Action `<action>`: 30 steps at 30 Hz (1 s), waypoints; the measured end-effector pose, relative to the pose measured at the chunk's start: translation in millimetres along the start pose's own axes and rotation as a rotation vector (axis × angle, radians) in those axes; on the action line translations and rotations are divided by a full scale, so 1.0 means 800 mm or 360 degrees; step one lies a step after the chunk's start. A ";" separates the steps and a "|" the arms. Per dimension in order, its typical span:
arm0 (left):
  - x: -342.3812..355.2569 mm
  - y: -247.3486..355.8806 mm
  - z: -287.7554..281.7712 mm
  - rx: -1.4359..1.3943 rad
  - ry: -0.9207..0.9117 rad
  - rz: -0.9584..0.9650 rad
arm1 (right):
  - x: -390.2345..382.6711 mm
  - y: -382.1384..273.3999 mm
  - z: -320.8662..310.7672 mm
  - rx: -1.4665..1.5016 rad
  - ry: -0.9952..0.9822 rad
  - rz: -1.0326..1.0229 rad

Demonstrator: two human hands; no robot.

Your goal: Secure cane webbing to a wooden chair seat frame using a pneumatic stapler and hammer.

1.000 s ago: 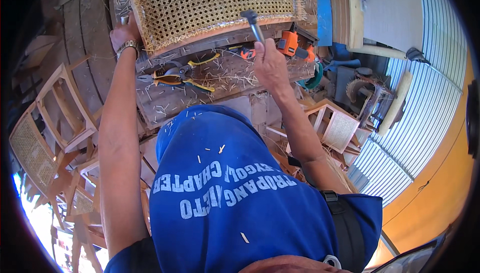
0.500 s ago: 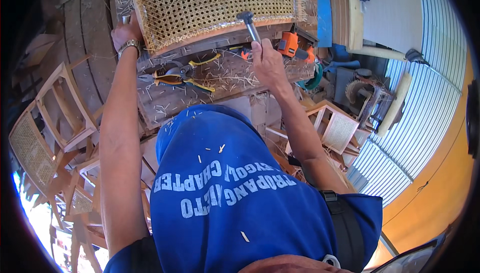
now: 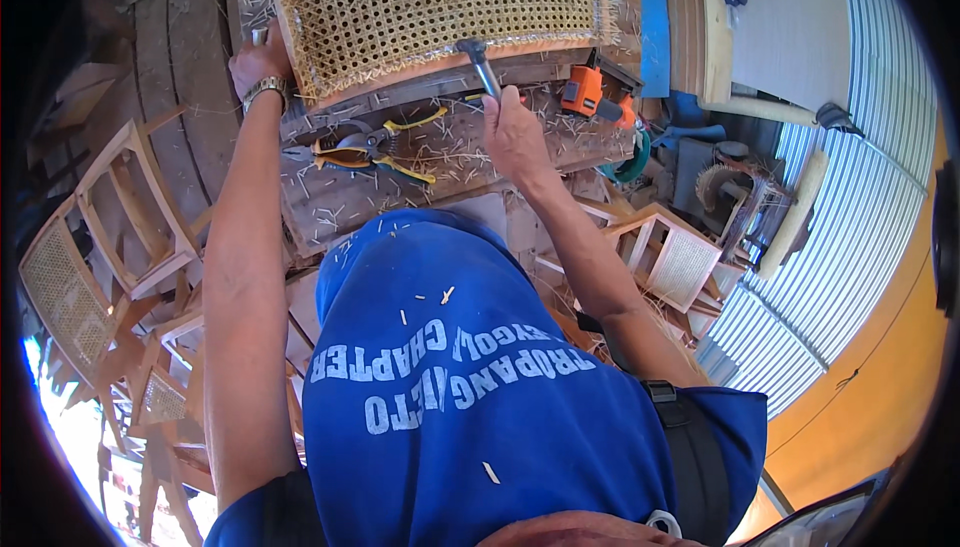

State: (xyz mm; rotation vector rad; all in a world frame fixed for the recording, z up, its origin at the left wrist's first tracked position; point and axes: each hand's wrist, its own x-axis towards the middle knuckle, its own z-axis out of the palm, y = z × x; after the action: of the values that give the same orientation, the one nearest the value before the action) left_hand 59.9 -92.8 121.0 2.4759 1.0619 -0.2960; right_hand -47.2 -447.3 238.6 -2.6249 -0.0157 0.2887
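My right hand (image 3: 515, 135) was wrapped around the handle of a hammer (image 3: 478, 62), fist closed tight on the lower part of the shaft. The shaft ran up and slightly to the left from my knuckles, so its long axis pointed away from me toward the woven cane panel (image 3: 440, 7). The metal head sat at the far end of that line, right at the near wooden edge of the frame (image 3: 420, 69) that carried the weave, either touching it or just above it; I could not tell which from my view.

My left hand (image 3: 258, 65) was well off to the left of the hammer, gripping the left corner of the same frame, fingers curled over the edge and out of sight behind it. A wristwatch (image 3: 264, 93) sat on that wrist. Of the two, the right hand was plainly the nearer to the spot under the hammer head; the left only steadied the corner.

Between my hands, nearer to me than the frame, a pair of yellow-handled pliers (image 3: 365, 150) lay on the littered workbench (image 3: 330, 202), below and to the left of the hammer grip. An orange power tool (image 3: 583, 93) lay just to the right of my right hand.

Whatever the hammer head was aimed at, a peg or a spline, was too small to make out. The far edge of the panel was cut off by the top of the view.
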 end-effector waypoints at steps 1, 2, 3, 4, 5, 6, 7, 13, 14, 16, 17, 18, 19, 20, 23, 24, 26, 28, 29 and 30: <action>0.000 0.003 -0.004 -0.0034 0.0006 -0.0037 | 0.007 -0.002 -0.006 0.0004 -0.0001 -0.0014; 0.003 -0.004 -0.003 -0.0030 0.0011 -0.0050 | 0.008 -0.009 -0.020 0.0047 -0.0071 -0.0007; 0.008 -0.010 -0.002 0.0001 0.0017 -0.0033 | 0.008 -0.017 -0.029 0.0089 -0.0141 0.0001; 0.008 -0.007 -0.003 0.0028 0.0015 -0.0004 | 0.007 -0.024 -0.034 0.0088 -0.0143 0.0002; 0.002 -0.004 -0.007 0.0005 0.0021 -0.0045 | 0.005 -0.032 -0.037 0.0105 -0.0069 -0.0011; 0.001 -0.004 -0.005 0.0005 0.0019 -0.0046 | 0.004 -0.036 -0.037 0.0123 0.0005 -0.0024; 0.004 -0.003 -0.004 -0.0013 0.0018 -0.0030 | 0.006 -0.030 -0.027 0.0127 0.0006 -0.0030; 0.002 -0.002 -0.008 -0.0037 -0.0037 -0.0045 | 0.016 -0.041 -0.040 0.0107 -0.0171 -0.0014; 0.004 -0.002 -0.009 -0.0055 -0.0040 -0.0022 | 0.013 -0.051 -0.043 0.0147 -0.0104 -0.0021; 0.022 -0.026 0.016 -0.0061 -0.0013 0.0043 | 0.012 -0.052 -0.031 0.0190 -0.0041 -0.0044; 0.021 -0.023 0.017 -0.0063 -0.0004 0.0131 | 0.009 -0.039 -0.016 0.0126 -0.0107 -0.0030; 0.018 -0.023 0.018 -0.0064 -0.0007 0.0138 | 0.006 -0.026 -0.004 0.0062 -0.0175 -0.0017; 0.002 -0.004 0.004 -0.0060 -0.0002 0.0047 | 0.013 -0.026 -0.011 0.0061 -0.0163 -0.0014; -0.010 0.004 -0.009 -0.0049 0.0003 -0.0057 | 0.014 -0.032 -0.024 0.0084 -0.0207 -0.0025; -0.009 0.004 -0.017 -0.0030 -0.0017 -0.0036 | 0.009 -0.053 -0.039 0.0129 -0.0172 -0.0079; -0.004 0.002 -0.014 -0.0027 -0.0013 -0.0044 | 0.007 -0.057 -0.038 0.0149 -0.0086 -0.0117; 0.002 -0.001 -0.015 0.0072 -0.0112 0.0116 | 0.007 -0.043 -0.005 0.0106 -0.0119 -0.0099; -0.009 0.002 -0.013 0.0037 -0.0049 0.0165 | 0.005 -0.037 0.004 0.0061 -0.0148 -0.0079; -0.009 0.003 -0.010 0.0015 0.0000 0.0076 | 0.009 -0.044 -0.008 0.0097 -0.0203 -0.0058; -0.007 0.003 -0.008 -0.0007 0.0049 -0.0012 | 0.013 -0.052 -0.018 0.0134 -0.0257 -0.0037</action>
State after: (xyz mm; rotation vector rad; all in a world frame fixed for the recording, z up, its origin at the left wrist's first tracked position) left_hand 57.7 -94.9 129.7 2.4809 1.0834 -0.2583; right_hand -32.6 -416.9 268.4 -2.5101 -0.0864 0.4822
